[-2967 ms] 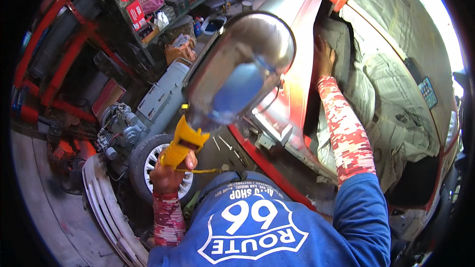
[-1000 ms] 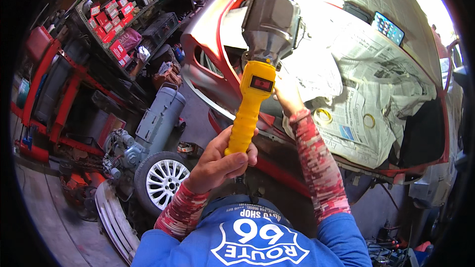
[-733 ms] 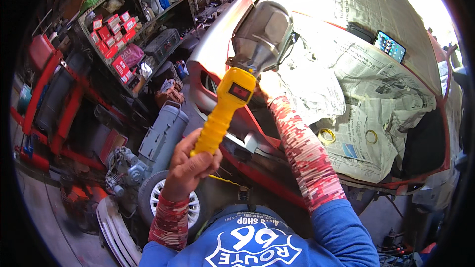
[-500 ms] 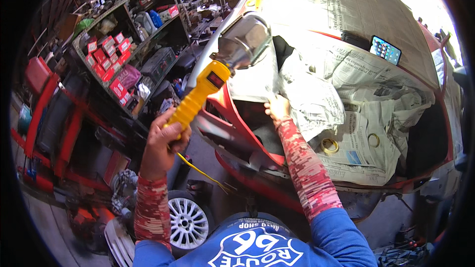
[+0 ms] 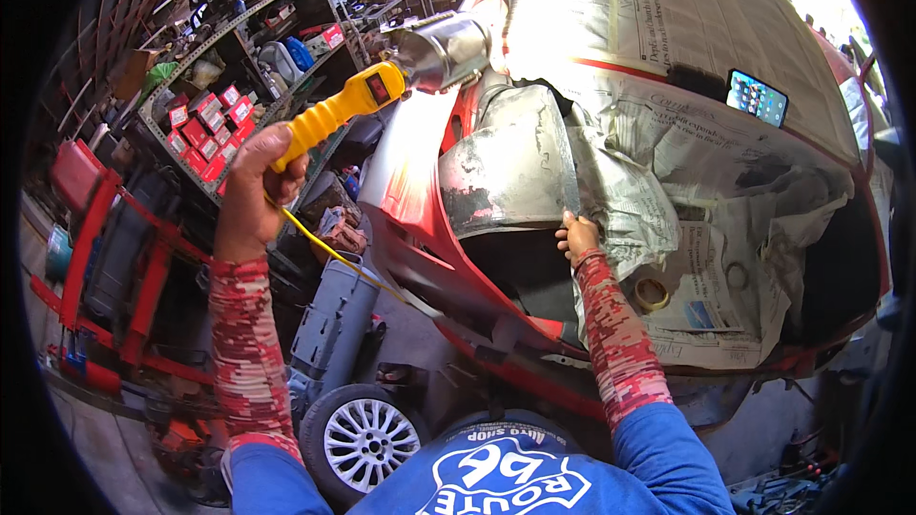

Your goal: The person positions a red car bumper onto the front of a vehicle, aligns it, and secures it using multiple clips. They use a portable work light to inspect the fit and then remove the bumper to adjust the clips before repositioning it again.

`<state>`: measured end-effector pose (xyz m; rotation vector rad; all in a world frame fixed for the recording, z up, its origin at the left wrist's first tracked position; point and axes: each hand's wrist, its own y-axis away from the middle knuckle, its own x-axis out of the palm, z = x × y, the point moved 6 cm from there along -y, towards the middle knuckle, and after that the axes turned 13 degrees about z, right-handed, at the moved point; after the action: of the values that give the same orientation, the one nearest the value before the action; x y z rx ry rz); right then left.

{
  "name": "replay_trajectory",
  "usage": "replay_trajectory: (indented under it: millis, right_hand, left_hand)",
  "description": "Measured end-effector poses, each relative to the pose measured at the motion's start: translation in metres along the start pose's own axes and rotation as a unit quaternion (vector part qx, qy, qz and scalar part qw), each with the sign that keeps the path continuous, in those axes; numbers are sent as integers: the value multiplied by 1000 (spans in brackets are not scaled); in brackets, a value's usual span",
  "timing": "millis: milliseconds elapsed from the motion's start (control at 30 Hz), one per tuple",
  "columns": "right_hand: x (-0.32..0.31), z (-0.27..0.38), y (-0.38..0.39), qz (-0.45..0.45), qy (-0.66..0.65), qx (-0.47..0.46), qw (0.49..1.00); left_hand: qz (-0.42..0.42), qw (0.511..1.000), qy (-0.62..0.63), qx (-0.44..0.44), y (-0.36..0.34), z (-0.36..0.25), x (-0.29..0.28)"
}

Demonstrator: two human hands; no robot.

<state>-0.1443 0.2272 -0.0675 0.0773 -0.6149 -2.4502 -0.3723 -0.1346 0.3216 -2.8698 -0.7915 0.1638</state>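
over the red car body (image 5: 405, 205), the left hand (image 5: 253, 186) is wrapped around the grip of a yellow-handled work lamp (image 5: 385, 88), apparently to throw light from the side while the yellow cable (image 5: 329, 248) hangs below. the right hand (image 5: 581, 236) has its fingers narrowed on the lower right corner of a scuffed grey panel (image 5: 510, 157), seemingly to steady that edge, the panel lying just beside crumpled newspaper (image 5: 687, 143) probably spread as a cover, with 2 tape rolls (image 5: 658, 306) on it and 1 phone (image 5: 757, 98) near its upper edge.
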Motion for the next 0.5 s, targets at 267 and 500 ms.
replay_trajectory:
  millis: [267, 500]
  right_hand:
    - [-10, 0, -1, -34, -49, -30, 998]
    - [10, 5, 20, -162, -103, -56, 980]
  left_hand:
    - [61, 995, -69, 49, -100, -7, -45]
    - [159, 987, -29, -15, -219, 23, -51]
